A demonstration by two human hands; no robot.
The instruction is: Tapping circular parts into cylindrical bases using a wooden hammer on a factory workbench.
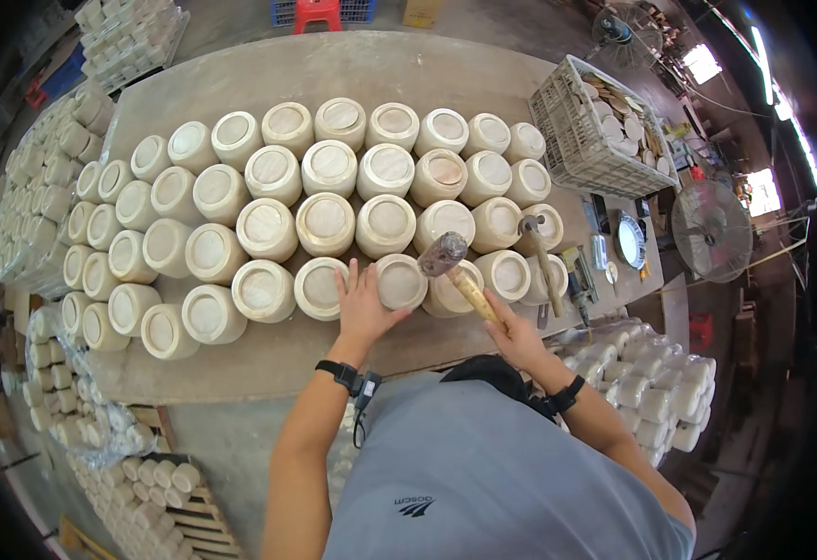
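Rows of pale, round wooden pots with recessed discs on top stand across the table (334, 79). Gripped by its yellowish handle in my right hand (517, 338) is a mallet (464, 285). Its dark, worn head is over the nearest row, in front of one pot (447, 297). My left hand (366, 303) has its fingers spread and touches the left side of a nearest-row pot (400, 282). Those fingers also reach the edge of the neighbouring pot (319, 287). A claw hammer (543, 257) lies across pots at the right end.
A plastic crate (567, 140) full of round discs stands at the table's far right. Near it are a power drill (577, 294), a white-and-blue dish (629, 238) and small tools. Wrapped stacks of pots (646, 383) stand right and left of the table. A fan (712, 231) stands beyond.
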